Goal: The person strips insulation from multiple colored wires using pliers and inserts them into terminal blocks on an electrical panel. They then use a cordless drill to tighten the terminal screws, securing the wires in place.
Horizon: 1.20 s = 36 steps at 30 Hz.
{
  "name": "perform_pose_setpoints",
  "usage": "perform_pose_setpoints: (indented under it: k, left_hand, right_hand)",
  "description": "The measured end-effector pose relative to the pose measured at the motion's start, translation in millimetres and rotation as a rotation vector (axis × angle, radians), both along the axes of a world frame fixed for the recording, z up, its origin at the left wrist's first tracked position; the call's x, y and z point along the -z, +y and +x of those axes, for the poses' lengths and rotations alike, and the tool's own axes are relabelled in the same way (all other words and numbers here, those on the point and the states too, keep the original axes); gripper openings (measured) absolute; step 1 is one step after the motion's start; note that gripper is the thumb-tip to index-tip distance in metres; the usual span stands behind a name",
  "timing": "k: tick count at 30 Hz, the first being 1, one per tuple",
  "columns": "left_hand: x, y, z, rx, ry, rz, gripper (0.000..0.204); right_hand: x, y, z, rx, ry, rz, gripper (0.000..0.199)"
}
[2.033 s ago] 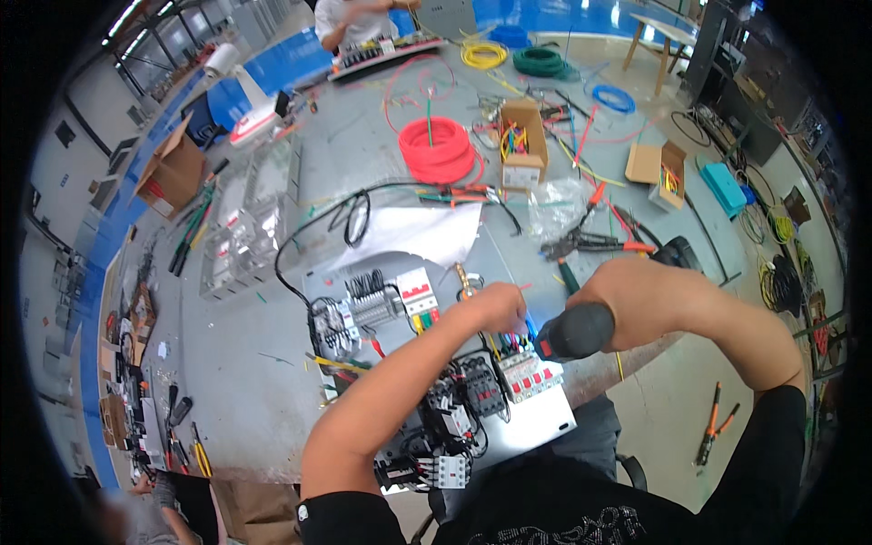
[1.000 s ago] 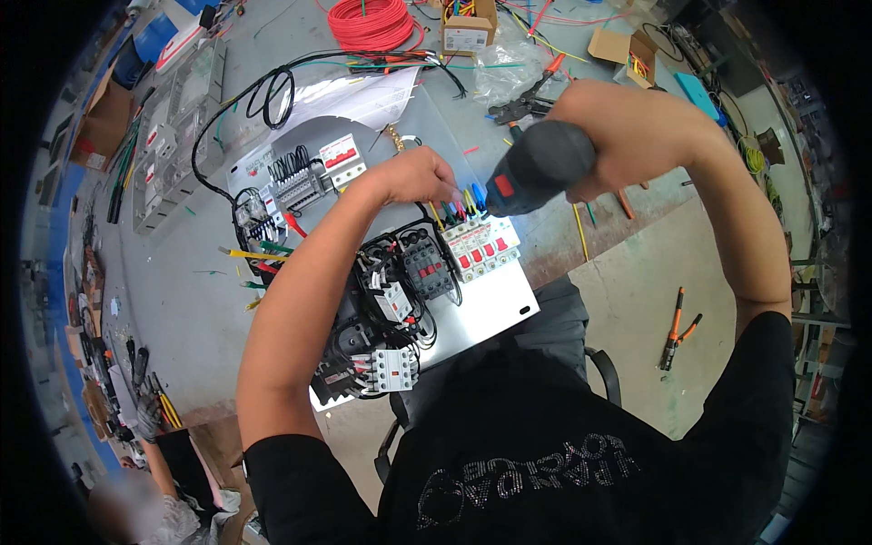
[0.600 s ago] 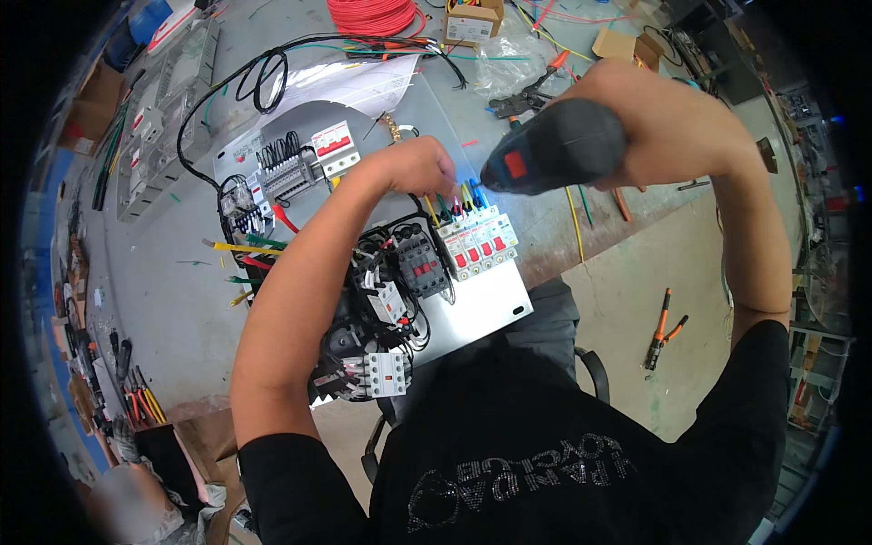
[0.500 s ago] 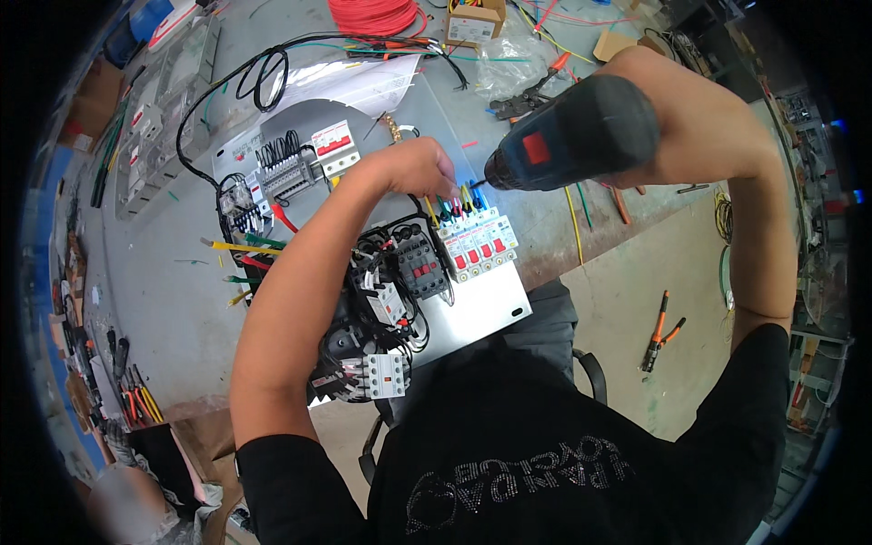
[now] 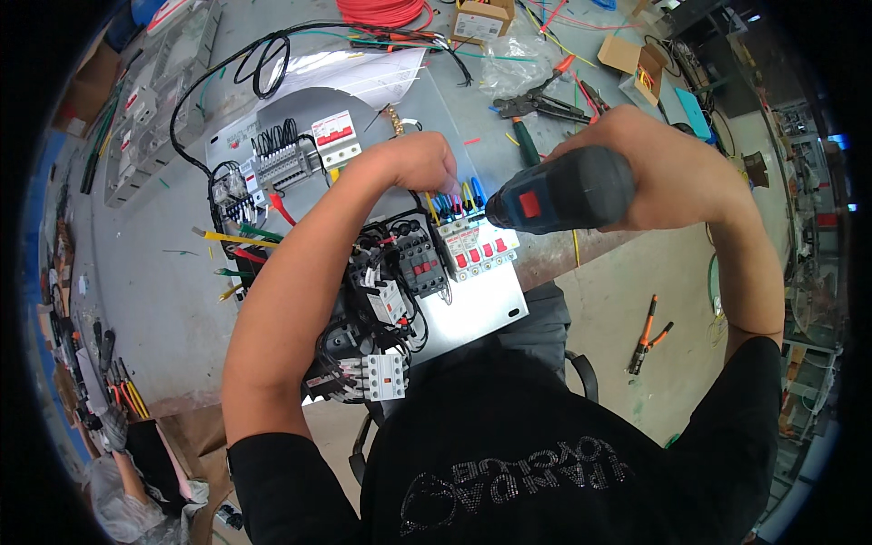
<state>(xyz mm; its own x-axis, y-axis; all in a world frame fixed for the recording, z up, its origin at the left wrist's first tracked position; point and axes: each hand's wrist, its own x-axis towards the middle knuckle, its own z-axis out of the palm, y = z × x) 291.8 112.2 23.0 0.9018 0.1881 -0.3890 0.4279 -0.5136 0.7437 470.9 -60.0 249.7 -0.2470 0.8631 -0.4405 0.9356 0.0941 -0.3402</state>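
My right hand is wrapped around a dark cordless drill driver with a red patch on its body. The driver lies nearly level, its nose pointing left at the wire-end side of a row of white circuit breakers with red switches. My left hand is closed, its fingertips pinching among the short coloured wires that enter the breakers; which wire they hold is partly hidden. A black contactor sits just left of the breakers on the metal mounting plate.
Pliers, a green-handled tool and cardboard boxes lie beyond my hands. A red wire coil is at the far edge. Orange-handled cutters rest on the floor at right. Another person's arm shows at lower left.
The driver has come nearer to me, its nose shifting from the coloured wires to the top of the breakers. My left hand stays at the wires.
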Motion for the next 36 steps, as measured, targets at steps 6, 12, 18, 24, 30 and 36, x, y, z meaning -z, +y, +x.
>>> perform_pose_setpoints:
  k: [6,12,18,24,30,36]
  left_hand:
    - [1,2,1,0.023,-0.020,0.007,0.023]
    - [-2,0,0,0.030,0.002,0.006,0.023]
    - [0,2,2,0.030,0.007,0.002,0.025]
    - [-1,1,3,0.015,0.020,-0.025,0.023]
    - [-8,0,-3,0.041,0.005,0.046,0.022]
    - [-18,-5,-18,0.023,-0.049,0.109,0.019]
  right_hand:
    - [-7,2,-17,-0.052,-0.035,0.034,0.064]
    - [-6,-4,-29,-0.074,-0.086,0.227,0.046]
    - [-1,1,-23,-0.091,-0.038,0.214,0.047]
    - [2,-3,-24,-0.115,-0.007,0.246,0.042]
    - [-6,4,-23,-0.040,-0.134,0.070,0.064]
    - [-14,8,-9,0.039,-0.102,-0.016,0.054]
